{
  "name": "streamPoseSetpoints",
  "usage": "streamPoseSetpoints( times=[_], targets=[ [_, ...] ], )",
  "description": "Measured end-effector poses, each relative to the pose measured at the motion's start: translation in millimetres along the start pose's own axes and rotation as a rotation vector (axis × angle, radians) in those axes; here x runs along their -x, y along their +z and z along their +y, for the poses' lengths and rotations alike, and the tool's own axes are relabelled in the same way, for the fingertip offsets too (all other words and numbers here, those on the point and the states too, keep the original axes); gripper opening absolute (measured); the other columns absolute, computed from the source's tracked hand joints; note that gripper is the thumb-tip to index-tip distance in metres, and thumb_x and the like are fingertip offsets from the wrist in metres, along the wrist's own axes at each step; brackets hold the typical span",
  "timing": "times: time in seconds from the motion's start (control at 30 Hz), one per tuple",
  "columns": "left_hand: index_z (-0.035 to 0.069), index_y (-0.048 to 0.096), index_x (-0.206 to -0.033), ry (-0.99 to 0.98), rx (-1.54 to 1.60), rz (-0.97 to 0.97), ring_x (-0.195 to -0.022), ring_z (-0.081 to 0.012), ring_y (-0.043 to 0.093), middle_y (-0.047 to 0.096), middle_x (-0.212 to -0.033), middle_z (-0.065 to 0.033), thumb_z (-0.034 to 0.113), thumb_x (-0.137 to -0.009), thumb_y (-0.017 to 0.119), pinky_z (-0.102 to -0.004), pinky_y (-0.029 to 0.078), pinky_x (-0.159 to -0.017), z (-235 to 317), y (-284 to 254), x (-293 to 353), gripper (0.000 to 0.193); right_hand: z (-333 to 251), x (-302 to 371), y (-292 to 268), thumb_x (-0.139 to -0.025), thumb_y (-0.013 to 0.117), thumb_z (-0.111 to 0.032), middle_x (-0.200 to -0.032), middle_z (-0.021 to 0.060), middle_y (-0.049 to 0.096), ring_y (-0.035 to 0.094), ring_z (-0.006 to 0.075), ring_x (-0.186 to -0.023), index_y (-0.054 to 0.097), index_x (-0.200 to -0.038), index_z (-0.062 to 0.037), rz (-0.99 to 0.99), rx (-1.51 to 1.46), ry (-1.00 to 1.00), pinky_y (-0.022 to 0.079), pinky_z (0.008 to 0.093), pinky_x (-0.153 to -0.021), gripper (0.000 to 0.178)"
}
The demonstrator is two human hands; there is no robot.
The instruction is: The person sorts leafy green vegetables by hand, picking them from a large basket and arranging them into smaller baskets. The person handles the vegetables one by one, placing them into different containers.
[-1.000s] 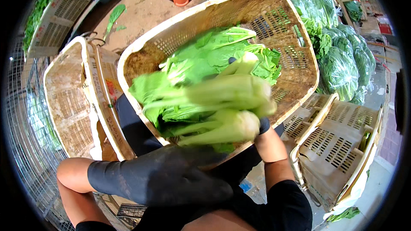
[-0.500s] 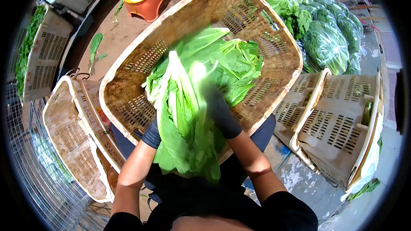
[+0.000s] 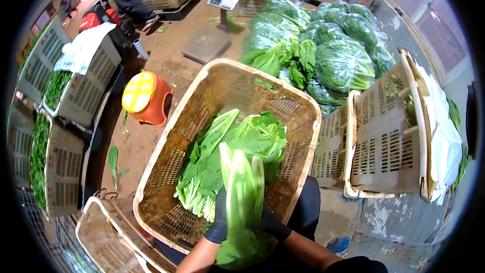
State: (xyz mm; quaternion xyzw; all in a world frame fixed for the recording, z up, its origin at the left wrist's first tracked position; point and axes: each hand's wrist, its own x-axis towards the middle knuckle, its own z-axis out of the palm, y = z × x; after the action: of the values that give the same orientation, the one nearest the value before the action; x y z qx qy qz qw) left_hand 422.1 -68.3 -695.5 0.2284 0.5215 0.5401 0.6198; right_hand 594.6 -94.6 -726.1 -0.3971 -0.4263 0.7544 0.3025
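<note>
Two gloved hands are gripping one bunch of leafy greens (image 3: 242, 207) over the near edge of the beige plastic crate (image 3: 303, 121). Left hand (image 3: 220, 218) is wrapping the bunch's left side; right hand (image 3: 270, 222) is clasping the right side, fingers curled around the stalks. The bunch is blurring in the head view, stems pointing upward. More greens (image 3: 227, 156) are lying inside the crate. An orange stool (image 3: 144, 98) is standing left of the crate, and bagged greens (image 3: 338, 55) are lying beyond it.
</note>
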Motion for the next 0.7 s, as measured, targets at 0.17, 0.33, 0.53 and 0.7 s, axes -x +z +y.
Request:
streamPoseSetpoints(
  times=[0.17, 0.33, 0.53, 0.7],
  targets=[
    [-0.001, 0.047, -0.124, 0.312, -0.217, -0.061, -0.104, -0.0215, 0.056, 0.055, -0.116, -0.0132, 0.023, -0.098, 0.036, -0.0296, 0.047, -0.087, 38, 59, -71, 0.037, -105, -41, -30, -0.068, 0.078, -0.009, -0.113, 0.0087, 0.055, 0.055, 0.0178, -0.100, 0.042, -0.127, -0.0025, 0.218, -0.167, -0.055, 0.049, 0.0314, -0.081, 0.070],
    [-0.004, 0.036, -0.134, 0.842, -0.090, -0.222, -0.116, -0.0233, 0.049, 0.049, -0.128, -0.0177, 0.002, -0.088, 0.045, -0.0351, 0.036, -0.101, 207, 140, -76, 0.047, -225, -90, -119, -0.083, 0.064, -0.014, -0.113, 0.0121, 0.056, 0.056, 0.0205, -0.094, 0.044, -0.125, 0.0009, 0.375, -0.093, -0.250, 0.047, 0.0298, -0.079, 0.049],
    [0.002, 0.060, -0.081, 1.139, -0.388, -0.376, -0.073, -0.0199, 0.062, 0.063, -0.076, -0.0086, 0.010, -0.081, 0.053, -0.0420, 0.051, -0.079, 266, 107, 52, 0.011, -344, -199, -297, -0.087, 0.059, -0.018, -0.123, 0.0164, 0.050, 0.049, 0.0255, -0.109, 0.039, -0.130, 0.0038, 0.620, 0.470, -0.634, 0.039, 0.0321, -0.092, 0.052],
    [0.009, 0.060, -0.070, 1.663, 0.185, 0.211, -0.067, -0.0153, 0.061, 0.060, -0.070, -0.0026, 0.003, -0.062, 0.076, -0.0410, 0.056, -0.070, 273, 139, 78, 0.019, -370, -235, -480, -0.091, 0.054, -0.022, -0.132, 0.0199, 0.045, 0.043, 0.0297, -0.122, 0.034, -0.134, 0.0061, 1.028, 1.326, -0.886, 0.031, 0.0340, -0.103, 0.055]
  ],
)
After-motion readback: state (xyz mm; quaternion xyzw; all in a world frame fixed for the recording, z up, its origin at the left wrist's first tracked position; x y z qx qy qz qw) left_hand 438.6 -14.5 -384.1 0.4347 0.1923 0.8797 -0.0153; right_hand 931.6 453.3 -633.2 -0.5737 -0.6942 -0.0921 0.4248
